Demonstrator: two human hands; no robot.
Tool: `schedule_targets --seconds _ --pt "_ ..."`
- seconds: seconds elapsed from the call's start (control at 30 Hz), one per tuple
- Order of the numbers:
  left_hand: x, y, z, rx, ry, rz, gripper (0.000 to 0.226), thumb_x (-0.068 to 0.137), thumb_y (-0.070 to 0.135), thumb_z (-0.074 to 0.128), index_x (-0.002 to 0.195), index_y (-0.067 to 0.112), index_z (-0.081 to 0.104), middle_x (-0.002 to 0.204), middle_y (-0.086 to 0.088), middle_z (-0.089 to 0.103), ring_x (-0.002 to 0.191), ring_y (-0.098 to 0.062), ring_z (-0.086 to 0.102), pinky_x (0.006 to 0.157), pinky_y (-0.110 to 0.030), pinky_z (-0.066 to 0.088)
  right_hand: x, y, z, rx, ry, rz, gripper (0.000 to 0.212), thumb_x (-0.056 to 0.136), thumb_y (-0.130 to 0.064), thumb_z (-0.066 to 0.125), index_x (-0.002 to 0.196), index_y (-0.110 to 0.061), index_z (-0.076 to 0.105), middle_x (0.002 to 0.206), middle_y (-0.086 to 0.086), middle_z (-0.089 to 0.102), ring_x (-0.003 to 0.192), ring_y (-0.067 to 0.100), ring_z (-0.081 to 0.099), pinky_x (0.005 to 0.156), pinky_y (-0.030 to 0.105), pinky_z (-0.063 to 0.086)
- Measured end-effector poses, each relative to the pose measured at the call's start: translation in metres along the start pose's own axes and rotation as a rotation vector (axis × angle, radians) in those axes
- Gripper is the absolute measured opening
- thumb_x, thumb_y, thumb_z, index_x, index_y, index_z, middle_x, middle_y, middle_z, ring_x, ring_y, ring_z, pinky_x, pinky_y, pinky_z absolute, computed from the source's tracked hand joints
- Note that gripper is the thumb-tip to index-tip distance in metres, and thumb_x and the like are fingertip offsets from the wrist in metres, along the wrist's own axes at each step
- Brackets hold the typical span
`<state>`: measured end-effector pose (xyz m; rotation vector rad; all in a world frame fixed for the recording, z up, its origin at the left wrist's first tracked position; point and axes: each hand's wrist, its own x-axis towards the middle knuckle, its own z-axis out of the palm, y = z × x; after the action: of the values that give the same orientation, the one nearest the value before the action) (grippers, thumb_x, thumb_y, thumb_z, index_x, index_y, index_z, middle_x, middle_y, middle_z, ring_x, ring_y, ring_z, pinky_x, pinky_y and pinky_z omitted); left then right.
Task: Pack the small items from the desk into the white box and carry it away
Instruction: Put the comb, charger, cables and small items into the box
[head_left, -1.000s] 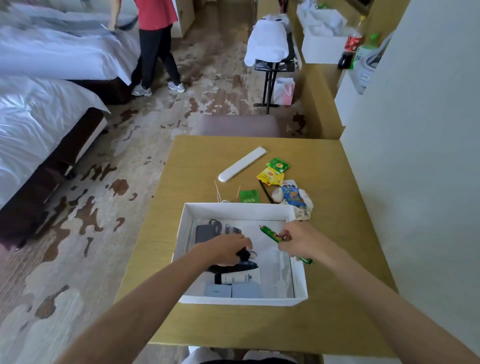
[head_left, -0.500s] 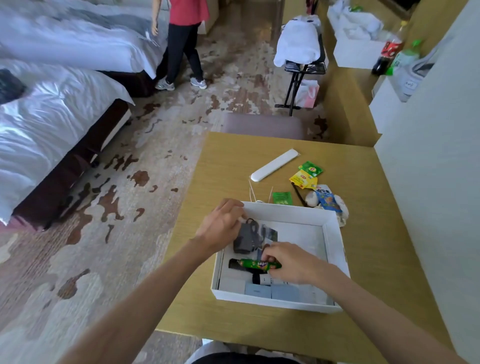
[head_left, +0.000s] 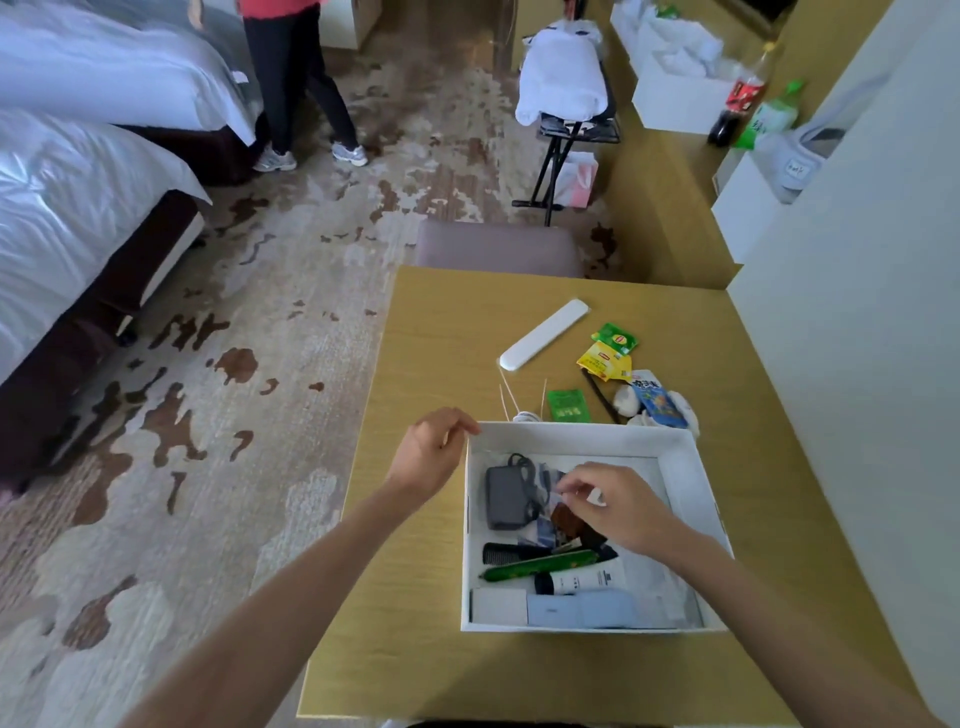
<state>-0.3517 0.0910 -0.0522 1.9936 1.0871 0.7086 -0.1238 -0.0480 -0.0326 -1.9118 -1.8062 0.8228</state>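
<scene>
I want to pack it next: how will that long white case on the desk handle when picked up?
The long white case lies dead straight on the desk, so probably stiff. Its smooth, rounded surface looks slippery; a grip across the middle seems safest. It looks flattish, so unlikely to roll.

No text is legible; print on the blue packet (head_left: 655, 402) blurs.
</scene>
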Motion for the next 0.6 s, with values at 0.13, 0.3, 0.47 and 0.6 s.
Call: schedule_targets --seconds 0.13,0.3,0.47,0.6 --pt "0.032 0.001 0.002 -0.101 -0.024 -0.09 0.031 0.086 0.0 0.046 0.086 0.023 0.067 0.088 0.014 0.067 0.079 0.008 0.06 0.066 -0.002 0.042 0.026 0.004 -0.026 0.153 0.207 0.114 0.016 0.089 -0.012 0.064 0.09 -0.026 0.07 0.085 -0.013 0.07 0.081 -0.002 0.061 0.065 0.006 0.042" --pt "0.084 -0.005 0.014 -0.107 -0.206 -0.278 0.028 0.088 0.005 0.047 0.083 0.026 0.064 0.095 0.003 0.07 0.084 -0.02 0.064 0.08 -0.033 0.052 0.072 0.018 -0.047 0.07 0.265 0.159 0.011 0.091 -0.014 0.061 0.094 -0.019 0.071 0.084 -0.01 0.07 0.079 0.011 0.065 0.068 0.028 0.052" --pt "0.123 -0.013 0.036 0.068 -0.418 -0.12 0.018 0.09 0.013 0.059 0.104 0.022 0.064 0.117 -0.004 0.065 0.101 -0.016 0.058 0.085 -0.026 0.046 0.125 0.046 -0.058 -0.036 0.114 0.215 0.017 0.09 -0.014 0.061 0.105 -0.014 0.069 0.098 -0.003 0.069 0.094 0.016 0.065 0.081 0.032 0.053" --pt "0.148 -0.01 0.061 0.37 -0.643 0.211 0.042 0.082 0.03 0.07 0.122 0.02 0.06 0.131 -0.003 0.056 0.124 -0.022 0.043 0.105 -0.039 0.034 0.165 0.075 -0.053 -0.26 -0.147 0.275 0.037 0.088 -0.015 0.065 0.124 -0.013 0.06 0.124 0.007 0.061 0.11 0.023 0.059 0.089 0.04 0.05"
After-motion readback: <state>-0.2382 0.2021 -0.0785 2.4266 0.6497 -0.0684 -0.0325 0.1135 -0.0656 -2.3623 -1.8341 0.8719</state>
